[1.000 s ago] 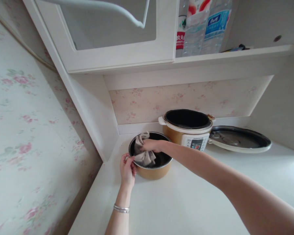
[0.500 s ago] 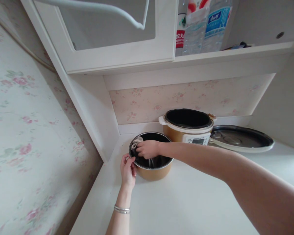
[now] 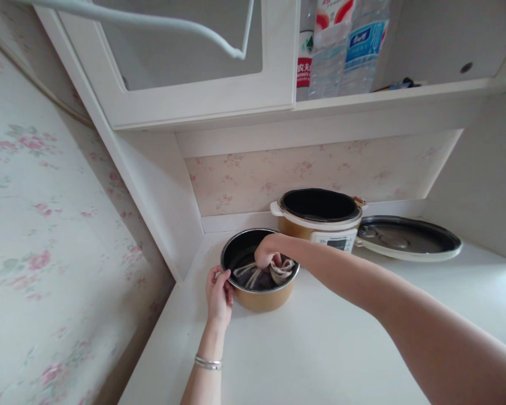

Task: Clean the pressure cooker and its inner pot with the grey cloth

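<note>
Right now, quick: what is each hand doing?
Left hand: closed on the rim of the inner pot.
Right hand: closed on a cloth inside the pot.

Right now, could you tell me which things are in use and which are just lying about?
In use: gold metal inner pot, grey cloth, left hand on its rim, right hand inside.
Lying about: gold cooker base, round dark lid, clear plastic bottles.

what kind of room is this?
Most likely a home kitchen corner. An electric cooker stands open on a white counter with its lid beside it, bottles stand on a shelf above, and the right hand presses a cloth inside the inner pot.
</note>
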Available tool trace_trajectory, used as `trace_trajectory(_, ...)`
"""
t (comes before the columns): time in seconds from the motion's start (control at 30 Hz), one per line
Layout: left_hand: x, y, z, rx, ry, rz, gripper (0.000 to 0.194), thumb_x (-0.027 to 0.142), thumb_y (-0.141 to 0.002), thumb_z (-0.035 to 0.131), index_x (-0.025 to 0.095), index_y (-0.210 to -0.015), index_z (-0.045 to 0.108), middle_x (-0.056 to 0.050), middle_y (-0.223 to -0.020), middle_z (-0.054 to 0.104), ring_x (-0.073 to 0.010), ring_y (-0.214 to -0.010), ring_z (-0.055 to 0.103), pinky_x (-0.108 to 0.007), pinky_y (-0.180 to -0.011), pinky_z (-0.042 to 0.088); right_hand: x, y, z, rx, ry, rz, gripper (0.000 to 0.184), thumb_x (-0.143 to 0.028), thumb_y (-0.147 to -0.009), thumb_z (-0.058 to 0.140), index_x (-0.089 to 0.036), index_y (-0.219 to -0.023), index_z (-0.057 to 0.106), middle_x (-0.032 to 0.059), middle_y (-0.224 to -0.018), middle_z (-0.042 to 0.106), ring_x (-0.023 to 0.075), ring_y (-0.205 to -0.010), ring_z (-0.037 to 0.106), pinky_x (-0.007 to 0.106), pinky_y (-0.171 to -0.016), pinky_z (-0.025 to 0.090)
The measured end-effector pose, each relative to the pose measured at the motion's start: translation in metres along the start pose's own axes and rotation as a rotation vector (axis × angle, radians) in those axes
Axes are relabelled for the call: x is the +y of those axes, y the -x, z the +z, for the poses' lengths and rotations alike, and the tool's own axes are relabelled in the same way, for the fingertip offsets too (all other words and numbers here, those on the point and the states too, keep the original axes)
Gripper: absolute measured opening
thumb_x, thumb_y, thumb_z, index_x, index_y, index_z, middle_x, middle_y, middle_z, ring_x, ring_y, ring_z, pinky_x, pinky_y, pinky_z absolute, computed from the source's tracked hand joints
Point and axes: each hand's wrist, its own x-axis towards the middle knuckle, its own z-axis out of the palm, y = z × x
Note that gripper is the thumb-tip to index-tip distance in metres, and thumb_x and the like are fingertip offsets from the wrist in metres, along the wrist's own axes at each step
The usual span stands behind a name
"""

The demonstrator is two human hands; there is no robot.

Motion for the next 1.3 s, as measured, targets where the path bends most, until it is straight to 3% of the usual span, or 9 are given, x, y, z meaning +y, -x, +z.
trace_trajectory(0.2,-0.001,-0.001,0.000,-0.009,0.023,-0.008,0.031,0.032,-0.068,0.074,0.022,-0.082,0.048,0.013,-0.041,0.041,-0.0038,-0.025,0.029,-0.014,-0.025,0.015,-0.018,0.025,0.007,-0.183,-0.410,0.078,0.004,-0.013,-0.070,0.066,-0.012,-0.073,0.063,0.0026,-0.059,0.064,0.0148,-0.054,0.061,0.025,-0.053,0.051)
trace_trajectory(0.37,0.002,0.002,0.003,-0.007,0.025,0.007,0.031,0.034,-0.068,0.074,0.021,-0.082,0.050,0.013,-0.043,0.042,-0.0035,-0.028,0.032,-0.015,-0.027,0.018,-0.016,0.064,-0.015,-0.013,-0.762,0.012,0.019,-0.023,-0.088,0.044,-0.014,-0.096,0.059,0.0064,-0.075,0.069,0.0161,-0.067,0.067,0.031,-0.068,0.055)
trace_trajectory(0.57,0.000,0.010,0.003,0.019,0.005,0.056,0.028,0.037,-0.070,0.072,0.019,-0.082,0.053,0.008,-0.056,0.052,-0.0053,-0.042,0.048,-0.016,-0.040,0.036,0.017,0.170,-0.082,0.129,-1.264,0.003,0.039,-0.035,-0.079,0.063,-0.014,-0.111,0.058,0.0111,-0.092,0.072,0.0235,-0.084,0.069,0.039,-0.081,0.055)
trace_trajectory(0.73,0.009,0.001,-0.016,0.093,-0.210,0.203,0.030,0.045,-0.073,0.067,0.020,-0.086,0.055,0.003,-0.074,0.058,-0.0114,-0.058,0.059,-0.024,-0.053,0.048,0.065,0.243,-0.100,0.467,-1.223,0.000,0.048,-0.037,-0.074,0.070,-0.020,-0.117,0.056,0.0097,-0.103,0.070,0.0244,-0.091,0.068,0.039,-0.083,0.055)
trace_trajectory(0.83,0.030,-0.007,-0.030,0.039,-0.644,0.365,0.035,0.051,-0.079,0.058,0.021,-0.097,0.060,-0.004,-0.091,0.063,-0.0185,-0.080,0.064,-0.033,-0.071,0.053,0.104,0.256,-0.089,0.606,-1.043,0.006,0.046,-0.039,-0.073,0.071,-0.021,-0.113,0.059,0.0085,-0.107,0.069,0.0238,-0.094,0.067,0.038,-0.084,0.055)
trace_trajectory(0.97,0.058,-0.014,-0.037,-0.322,-1.205,0.545,0.038,0.051,-0.086,0.047,0.026,-0.110,0.064,-0.005,-0.127,0.056,-0.0235,-0.120,0.050,-0.043,-0.106,0.035,0.141,0.241,-0.054,0.707,-0.702,0.032,0.043,-0.038,-0.068,0.072,-0.021,-0.106,0.062,0.0073,-0.113,0.066,0.0216,-0.109,0.059,0.033,-0.093,0.049)
trace_trajectory(1.07,0.066,-0.018,-0.036,-0.532,-1.367,0.597,0.044,0.052,-0.088,0.043,0.028,-0.120,0.061,-0.003,-0.136,0.051,-0.0223,-0.126,0.045,-0.042,-0.111,0.030,0.143,0.212,-0.015,0.629,-0.570,0.147,0.028,-0.041,-0.072,0.062,-0.021,-0.092,0.064,0.0068,-0.088,0.070,0.0216,-0.090,0.065,0.032,-0.079,0.052)
trace_trajectory(1.17,0.064,-0.018,-0.035,-0.566,-1.399,0.632,0.043,0.054,-0.088,0.042,0.028,-0.113,0.065,-0.002,-0.133,0.054,-0.0224,-0.126,0.046,-0.040,-0.109,0.033,0.131,0.183,0.024,0.466,-0.592,0.224,0.027,-0.045,-0.074,0.056,-0.019,-0.077,0.060,0.0031,-0.060,0.062,0.0176,-0.057,0.059,0.029,-0.055,0.050)
trace_trajectory(1.3,0.056,-0.007,-0.031,-0.433,-1.335,0.690,0.034,0.049,-0.087,0.048,0.029,-0.105,0.069,-0.003,-0.126,0.060,-0.0238,-0.122,0.050,-0.042,-0.111,0.030,0.124,0.158,0.064,0.459,-0.657,0.212,0.028,-0.048,-0.077,0.047,-0.021,-0.071,0.050,0.0005,-0.058,0.056,0.0140,-0.048,0.053,0.026,-0.046,0.044)
